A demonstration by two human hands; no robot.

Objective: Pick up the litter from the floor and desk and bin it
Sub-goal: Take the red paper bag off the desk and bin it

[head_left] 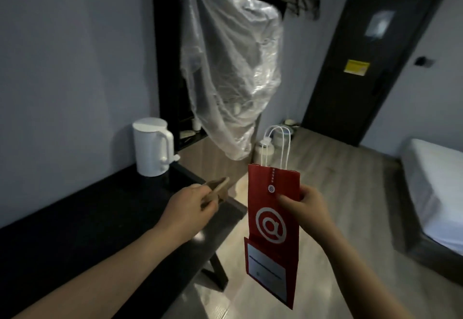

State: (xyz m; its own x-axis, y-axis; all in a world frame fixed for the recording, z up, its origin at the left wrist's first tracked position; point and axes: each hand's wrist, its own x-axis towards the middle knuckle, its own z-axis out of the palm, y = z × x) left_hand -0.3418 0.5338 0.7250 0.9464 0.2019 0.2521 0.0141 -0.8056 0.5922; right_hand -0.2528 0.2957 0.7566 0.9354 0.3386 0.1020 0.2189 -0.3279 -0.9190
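Note:
My right hand (304, 208) grips a flat red paper bag (271, 233) by its right edge. The bag hangs upright over the floor; it has white cord handles, a white "@" logo and a white label low down. My left hand (190, 208) is closed on a small folded tan piece of paper or card (216, 189), held above the right end of the black desk (105, 218). A small pale bin or container (260, 152) stands on the floor behind the bag, partly hidden by the handles.
A white electric kettle (152, 147) stands on the desk by the wall. A clear plastic cover (230, 68) hangs over something ahead. A dark door (370, 63) is at the back right, a white bed (436, 193) on the right, wooden floor (338, 180) between.

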